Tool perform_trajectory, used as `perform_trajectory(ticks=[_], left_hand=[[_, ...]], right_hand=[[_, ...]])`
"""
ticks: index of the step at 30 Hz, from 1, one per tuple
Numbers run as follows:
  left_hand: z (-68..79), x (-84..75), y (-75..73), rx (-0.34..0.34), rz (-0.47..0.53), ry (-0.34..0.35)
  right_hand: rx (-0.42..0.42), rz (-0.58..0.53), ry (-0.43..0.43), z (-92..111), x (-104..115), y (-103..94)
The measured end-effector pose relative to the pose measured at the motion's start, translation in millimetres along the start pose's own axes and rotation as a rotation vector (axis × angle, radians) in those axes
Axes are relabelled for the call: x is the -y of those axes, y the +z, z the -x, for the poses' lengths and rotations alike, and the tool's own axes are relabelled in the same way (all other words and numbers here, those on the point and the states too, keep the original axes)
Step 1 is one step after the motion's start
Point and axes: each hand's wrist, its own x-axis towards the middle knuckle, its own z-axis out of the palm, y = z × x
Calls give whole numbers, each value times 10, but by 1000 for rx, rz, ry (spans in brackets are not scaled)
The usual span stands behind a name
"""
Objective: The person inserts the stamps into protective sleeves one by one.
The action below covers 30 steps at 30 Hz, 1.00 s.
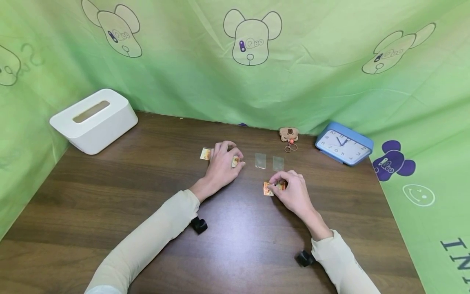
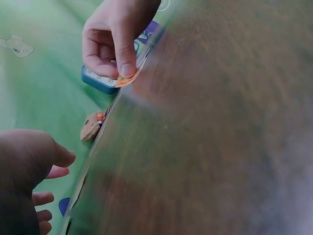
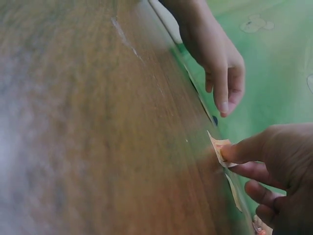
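Between thumb and fingers, my right hand (image 1: 293, 192) pinches a small orange printed paper piece (image 1: 268, 189); the right wrist view shows this paper (image 3: 218, 147) bent at the thumb. More orange shows behind the fingers, and I cannot tell whether it is the same piece. My left hand (image 1: 222, 164) is over the table, its thumb apart from the fingers in the left wrist view. Near its fingertips lies a yellowish paper piece (image 1: 235, 162), partly covered. Another yellow piece (image 1: 205, 154) lies left of that hand. Two small clear rectangles (image 1: 260, 161) lie between the hands, toward the back.
A white tissue box (image 1: 106, 122) stands at the back left of the brown table (image 1: 147, 163). At the back right are a blue clock (image 1: 343, 143) and a brown bear keychain (image 1: 289, 134). Green printed cloth (image 1: 191, 81) hangs behind. Black straps (image 1: 199, 225) hang at both wrists.
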Motion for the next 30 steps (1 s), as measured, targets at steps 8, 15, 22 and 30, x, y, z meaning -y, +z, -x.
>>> perform_trajectory(ticks=[8, 15, 22, 30], left_hand=[[-34, -27, 55, 43, -35, 25], [-98, -50, 131, 48, -61, 30], [-189, -73, 226, 109, -74, 48], [-248, -109, 285, 246, -253, 117]], right_hand=[[43, -121, 54, -28, 57, -40], [-86, -239, 194, -44, 95, -58], [-172, -331, 240, -52, 141, -78], [-194, -366, 241, -54, 159, -81]])
